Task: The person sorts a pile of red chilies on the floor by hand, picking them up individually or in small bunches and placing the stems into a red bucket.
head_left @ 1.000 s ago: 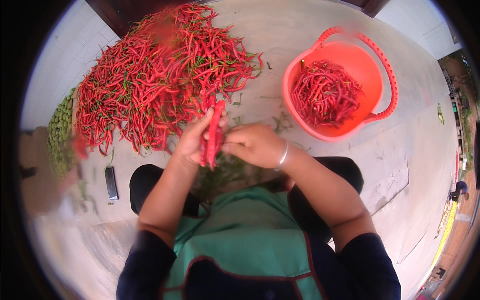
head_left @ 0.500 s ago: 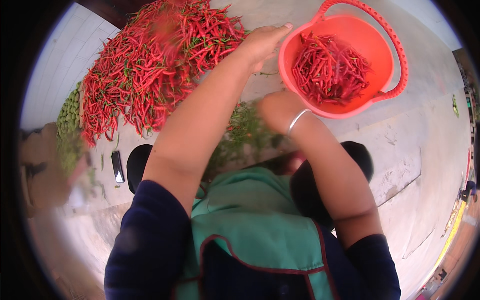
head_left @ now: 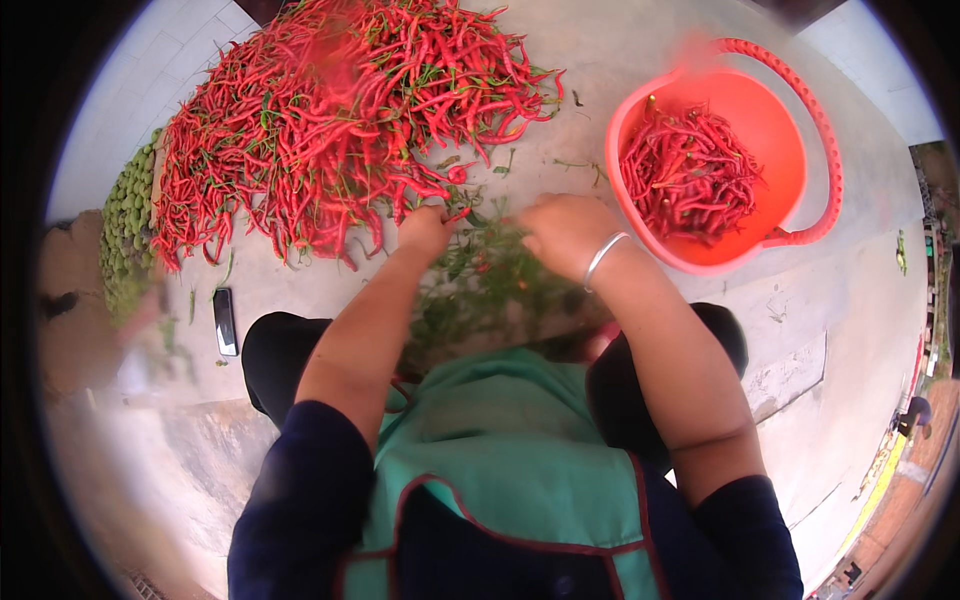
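Observation:
My left hand (head_left: 425,232) is closed at the near edge of a large heap of red chili peppers (head_left: 300,130). A single red chili pepper (head_left: 458,216) sticks out from its fingertips. To its right, my right hand (head_left: 570,235), with a silver bangle (head_left: 604,260) at the wrist, has bent fingers pinched together. Its fingertips are blurred, and what they hold cannot be made out. Below and between both hands lies a blurry pile of green stems (head_left: 490,270). Beside my right hand stands a red handled basket (head_left: 790,150) with red chili peppers (head_left: 690,175) inside.
A black phone (head_left: 226,322) lies on the concrete floor (head_left: 590,60) at the left. Behind it is a mound of round green produce (head_left: 128,220). Stray stems and leaves are scattered near the heap. My knees flank the green apron (head_left: 500,430).
My left hand has come back from beside the basket to the heap's near edge, where it grips a chili pepper. My right hand stays near the stems. The view has shifted slightly.

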Tool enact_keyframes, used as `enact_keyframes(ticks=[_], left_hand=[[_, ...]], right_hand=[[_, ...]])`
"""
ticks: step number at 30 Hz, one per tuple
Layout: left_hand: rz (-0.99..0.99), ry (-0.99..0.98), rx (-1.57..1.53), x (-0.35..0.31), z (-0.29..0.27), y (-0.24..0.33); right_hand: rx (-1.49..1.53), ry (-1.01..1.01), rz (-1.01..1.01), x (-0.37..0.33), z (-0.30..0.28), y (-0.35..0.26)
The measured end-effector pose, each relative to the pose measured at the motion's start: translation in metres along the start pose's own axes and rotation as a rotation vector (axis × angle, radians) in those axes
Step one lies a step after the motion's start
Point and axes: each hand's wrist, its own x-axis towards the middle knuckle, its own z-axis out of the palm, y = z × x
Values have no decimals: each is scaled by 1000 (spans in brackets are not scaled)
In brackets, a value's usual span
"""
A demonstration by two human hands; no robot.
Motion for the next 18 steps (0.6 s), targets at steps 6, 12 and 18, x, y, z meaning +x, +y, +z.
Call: enact_keyframes(ticks=[6, 12, 18], left_hand=[[156, -295, -632, -66, -64, 50], [225, -317, -787, -101, -70, 79], [143, -401, -793, -110, -73, 97]], right_hand=[[313, 73, 177, 20, -6, -1], [977, 143, 104, 25, 15, 7], [454, 581, 99, 1, 0, -4]])
